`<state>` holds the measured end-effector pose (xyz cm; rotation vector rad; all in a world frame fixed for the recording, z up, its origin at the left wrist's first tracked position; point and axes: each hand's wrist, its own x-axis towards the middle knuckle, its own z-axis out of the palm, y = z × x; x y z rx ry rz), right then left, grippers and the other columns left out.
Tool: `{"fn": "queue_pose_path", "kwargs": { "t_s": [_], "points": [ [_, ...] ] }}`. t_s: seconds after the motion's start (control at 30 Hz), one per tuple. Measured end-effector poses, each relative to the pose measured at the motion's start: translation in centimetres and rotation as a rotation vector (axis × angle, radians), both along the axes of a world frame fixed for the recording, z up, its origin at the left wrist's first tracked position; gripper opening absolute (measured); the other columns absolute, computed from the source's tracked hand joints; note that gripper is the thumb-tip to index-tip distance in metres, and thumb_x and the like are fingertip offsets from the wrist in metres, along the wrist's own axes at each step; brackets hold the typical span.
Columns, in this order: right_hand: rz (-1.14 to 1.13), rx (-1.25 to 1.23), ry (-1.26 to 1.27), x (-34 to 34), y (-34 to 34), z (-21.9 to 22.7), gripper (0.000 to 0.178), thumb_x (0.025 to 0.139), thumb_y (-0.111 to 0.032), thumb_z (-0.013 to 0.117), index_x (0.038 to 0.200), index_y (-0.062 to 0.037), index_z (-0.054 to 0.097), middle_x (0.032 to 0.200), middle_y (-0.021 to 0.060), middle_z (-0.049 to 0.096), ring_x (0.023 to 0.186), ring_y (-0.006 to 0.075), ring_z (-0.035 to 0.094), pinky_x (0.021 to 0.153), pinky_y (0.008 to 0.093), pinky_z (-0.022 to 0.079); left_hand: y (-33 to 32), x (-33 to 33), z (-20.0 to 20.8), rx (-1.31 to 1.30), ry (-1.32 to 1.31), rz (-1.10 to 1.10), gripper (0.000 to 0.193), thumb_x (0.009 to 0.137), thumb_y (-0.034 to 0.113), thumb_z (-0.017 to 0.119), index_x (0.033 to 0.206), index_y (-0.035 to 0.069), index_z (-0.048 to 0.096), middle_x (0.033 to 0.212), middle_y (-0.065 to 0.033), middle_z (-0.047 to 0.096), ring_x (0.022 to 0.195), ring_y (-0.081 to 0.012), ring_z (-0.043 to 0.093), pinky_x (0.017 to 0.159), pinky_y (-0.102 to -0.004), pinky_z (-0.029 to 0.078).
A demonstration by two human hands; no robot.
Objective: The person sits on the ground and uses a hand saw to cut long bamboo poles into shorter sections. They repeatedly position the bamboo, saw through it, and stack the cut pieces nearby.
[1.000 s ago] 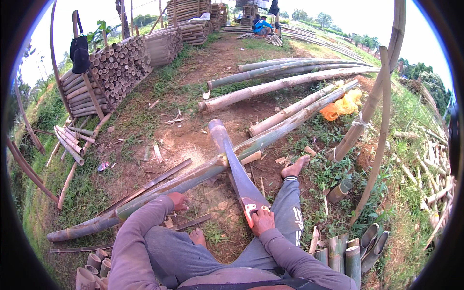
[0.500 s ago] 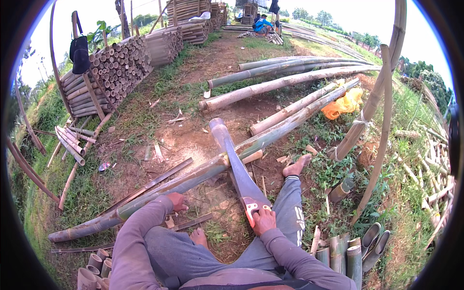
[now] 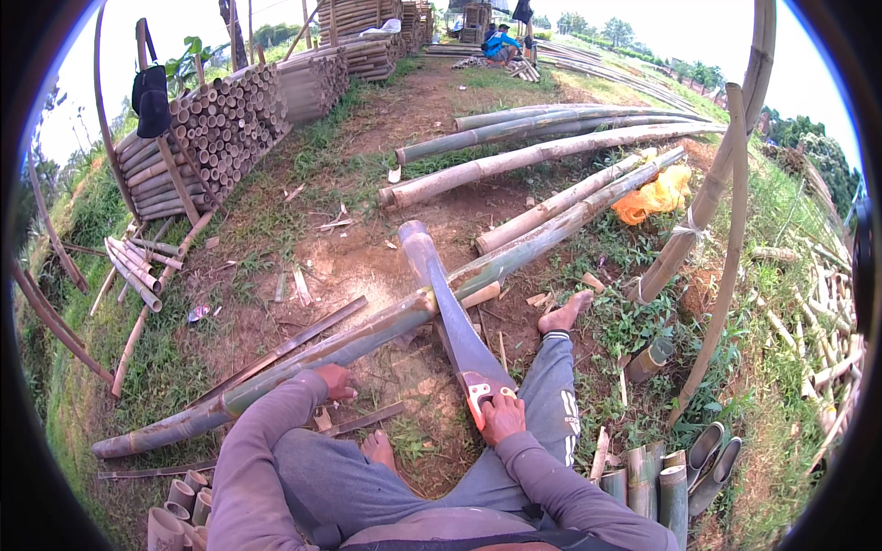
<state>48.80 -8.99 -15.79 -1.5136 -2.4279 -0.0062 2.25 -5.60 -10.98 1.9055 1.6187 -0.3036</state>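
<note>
A short line of white lettering (image 3: 571, 420) beside white stripes (image 3: 569, 402) marks the person's grey right trouser leg (image 3: 548, 381), between four and five o'clock.

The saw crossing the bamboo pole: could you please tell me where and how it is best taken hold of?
Probably best by its orange-and-white handle, from the near side, as the right hand has it: the handle end points that way, while the blade stretches away across the bamboo pole.

I observe long sleeves (image 3: 253, 459), mauve-grey and plain. Trousers (image 3: 335, 464): grey, loose-cut, white stripes (image 3: 569, 405) on the right lower leg (image 3: 555, 390). Both feet (image 3: 566, 313) are bare.
</note>
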Motion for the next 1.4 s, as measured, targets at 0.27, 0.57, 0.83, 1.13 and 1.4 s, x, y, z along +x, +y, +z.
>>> {"fn": "queue_pose_path", "kwargs": {
  "t_s": [0.27, 0.57, 0.83, 1.13, 1.4],
  "points": [
    [0.011, 0.046, 0.010, 0.3, 0.1, -0.4, 0.017, 0.079, -0.021, 0.074, 0.094, -0.0133, 0.072, 0.102, 0.0105, 0.065, 0.106, 0.0310, 0.064, 0.088, 0.0473, 0.043, 0.0, 0.1, -0.1, 0.015, 0.029, -0.020, 0.058, 0.091, 0.048, 0.075, 0.140, 0.019, 0.069, 0.128, -0.0199, 0.074, 0.119, -0.0399, 0.070, 0.104, -0.0474, 0.053],
    [-0.006, -0.065, -0.040, 0.3, 0.1, 0.0, 0.013, 0.087, -0.022, 0.070, 0.095, -0.0123, 0.072, 0.106, 0.0109, 0.065, 0.113, 0.0299, 0.062, 0.093, 0.0487, 0.042, 0.0, -0.5, -0.8, 0.014, -0.010, 0.000, 0.060, 0.089, 0.048, 0.076, 0.137, 0.012, 0.070, 0.126, -0.0182, 0.075, 0.118, -0.0392, 0.070, 0.102, -0.0469, 0.054],
    [-0.011, -0.071, -0.016, 0.2, 0.1, 0.7, 0.013, 0.087, -0.023, 0.071, 0.094, -0.0125, 0.074, 0.105, 0.0107, 0.065, 0.111, 0.0309, 0.062, 0.093, 0.0484, 0.042, -0.2, -0.1, 0.1, 0.018, 0.046, -0.006, 0.060, 0.090, 0.048, 0.077, 0.138, 0.012, 0.069, 0.130, -0.0190, 0.073, 0.122, -0.0390, 0.069, 0.104, -0.0470, 0.053],
    [-0.005, -0.040, 0.009, 0.1, 0.1, 0.2, 0.013, 0.084, -0.021, 0.072, 0.093, -0.0128, 0.073, 0.104, 0.0104, 0.065, 0.111, 0.0309, 0.062, 0.093, 0.0487, 0.042, -0.7, -0.6, 0.0, 0.011, 0.028, 0.030, 0.057, 0.092, 0.047, 0.076, 0.136, 0.012, 0.070, 0.130, -0.0174, 0.074, 0.122, -0.0395, 0.068, 0.105, -0.0471, 0.052],
    [-0.003, -0.033, 0.021, 0.1, 0.0, 0.3, 0.013, 0.084, -0.022, 0.071, 0.093, -0.0131, 0.073, 0.103, 0.0098, 0.065, 0.110, 0.0297, 0.063, 0.093, 0.0484, 0.042, -0.8, -0.6, 0.1, 0.018, 0.045, 0.004, 0.056, 0.092, 0.051, 0.074, 0.135, 0.016, 0.071, 0.128, -0.0200, 0.073, 0.122, -0.0412, 0.068, 0.105, -0.0494, 0.052]
  ]
}}
